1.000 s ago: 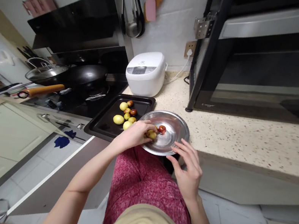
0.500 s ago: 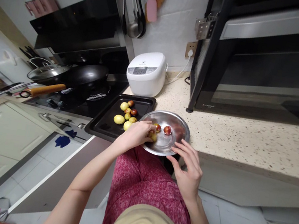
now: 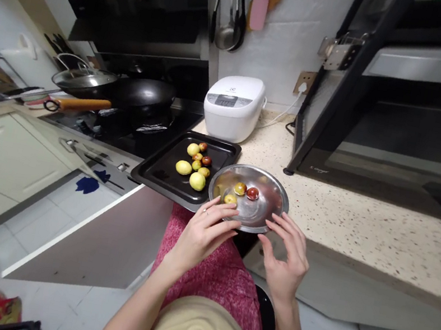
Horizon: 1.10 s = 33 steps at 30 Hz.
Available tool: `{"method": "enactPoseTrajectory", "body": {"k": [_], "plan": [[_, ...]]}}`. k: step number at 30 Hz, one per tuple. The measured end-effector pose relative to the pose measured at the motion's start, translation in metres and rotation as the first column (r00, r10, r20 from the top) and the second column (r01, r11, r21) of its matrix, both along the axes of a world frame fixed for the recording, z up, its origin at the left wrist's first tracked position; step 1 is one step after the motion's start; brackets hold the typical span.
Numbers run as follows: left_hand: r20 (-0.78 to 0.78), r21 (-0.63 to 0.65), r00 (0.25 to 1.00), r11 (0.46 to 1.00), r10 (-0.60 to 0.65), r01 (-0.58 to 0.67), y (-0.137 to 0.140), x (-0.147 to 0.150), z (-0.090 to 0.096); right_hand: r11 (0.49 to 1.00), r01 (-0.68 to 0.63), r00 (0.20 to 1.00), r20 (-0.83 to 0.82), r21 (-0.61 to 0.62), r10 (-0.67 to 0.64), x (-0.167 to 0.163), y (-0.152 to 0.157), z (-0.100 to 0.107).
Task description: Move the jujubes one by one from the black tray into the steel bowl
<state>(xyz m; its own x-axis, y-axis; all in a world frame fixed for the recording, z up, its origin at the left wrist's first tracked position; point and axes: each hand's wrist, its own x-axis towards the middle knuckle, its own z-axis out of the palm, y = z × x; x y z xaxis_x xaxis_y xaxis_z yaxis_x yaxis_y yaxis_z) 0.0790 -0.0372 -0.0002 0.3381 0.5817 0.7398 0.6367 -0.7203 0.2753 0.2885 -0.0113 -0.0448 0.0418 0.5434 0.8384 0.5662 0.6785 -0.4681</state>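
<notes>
So my left hand [image 3: 203, 236] is at the near left edge of a steel bowl [image 3: 273, 194], fingers loosely spread and bent over the rim, with a thin ring [image 3: 205, 211] on one of them. No fruit in its grasp. Whether those fingertips actually press on the metal, I can't tell. My right hand [image 3: 289, 259] is at the near right edge, thumb well apart from the fingers in a loose C, fingertips up by the rim and thumb lower. No fruit in that one either, and I can't say how firmly it touches the bowl.

Three small fruits in the bowl: a yellow-green fruit [image 3: 230, 198] just past my left fingertips, a greenish-brown fruit [image 3: 240, 189] a bit farther out, and a shiny dark red fruit [image 3: 252, 193] right beside that second one, beyond the gap between my two hands.

Out to the left of my left fingers, right next to the bowl, is a black baking tray [image 3: 150, 175] with three bigger pale yellow fruits [image 3: 197, 181] and several smaller red and green fruits [image 3: 206, 160] in a loose cluster. Past the tray from my fingers there's a white rice cooker [image 3: 230, 110]. Right of my right fingers, it's speckled counter [image 3: 363, 224].
</notes>
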Motion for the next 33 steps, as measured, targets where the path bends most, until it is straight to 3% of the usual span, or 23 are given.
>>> {"method": "enactPoseTrajectory", "body": {"k": [3, 6, 10, 13, 16, 19, 21, 29, 33], "plan": [[0.036, 0.067, 0.999, 0.998, 0.019, -0.022, 0.006, 0.002, -0.011, 0.997, 0.058, 0.998, 0.019, 0.047, -0.059, 0.008, 0.007, 0.016], [0.068, 0.087, 0.998, 0.996, 0.013, -0.019, 0.009, 0.003, -0.015, 0.996, 0.041, 0.998, 0.042, 0.074, -0.044, 0.010, 0.025, 0.048], [0.137, 0.132, 0.990, 0.991, -0.018, 0.000, 0.002, 0.011, -0.021, 0.977, -0.210, 0.953, 0.219, -0.025, 0.211, -0.008, 0.073, 0.095], [0.178, 0.152, 0.983, 0.988, -0.047, 0.019, -0.004, 0.020, -0.029, 0.896, -0.383, 0.799, 0.406, -0.224, 0.443, -0.039, 0.121, 0.112], [0.199, 0.128, 0.978, 0.991, -0.059, 0.033, -0.008, 0.026, -0.035, 0.817, -0.445, 0.621, 0.532, -0.366, 0.576, -0.075, 0.163, 0.111], [0.207, 0.095, 0.977, 0.995, -0.047, 0.028, -0.009, 0.025, -0.039, 0.801, -0.375, 0.435, 0.674, -0.467, 0.597, -0.107, 0.191, 0.104], [0.217, 0.081, 0.976, 0.997, -0.020, 0.002, -0.007, 0.022, -0.040, 0.794, -0.356, 0.368, 0.707, -0.493, 0.604, -0.123, 0.203, 0.099], [0.206, 0.029, 0.978, 0.999, 0.007, -0.014, -0.003, 0.016, -0.041, 0.758, -0.357, 0.276, 0.713, -0.546, 0.644, -0.152, 0.230, 0.086], [0.195, 0.013, 0.981, 1.000, -0.006, 0.003, -0.003, 0.015, -0.041, 0.744, -0.358, 0.279, 0.695, -0.565, 0.662, -0.151, 0.236, 0.080]]}}
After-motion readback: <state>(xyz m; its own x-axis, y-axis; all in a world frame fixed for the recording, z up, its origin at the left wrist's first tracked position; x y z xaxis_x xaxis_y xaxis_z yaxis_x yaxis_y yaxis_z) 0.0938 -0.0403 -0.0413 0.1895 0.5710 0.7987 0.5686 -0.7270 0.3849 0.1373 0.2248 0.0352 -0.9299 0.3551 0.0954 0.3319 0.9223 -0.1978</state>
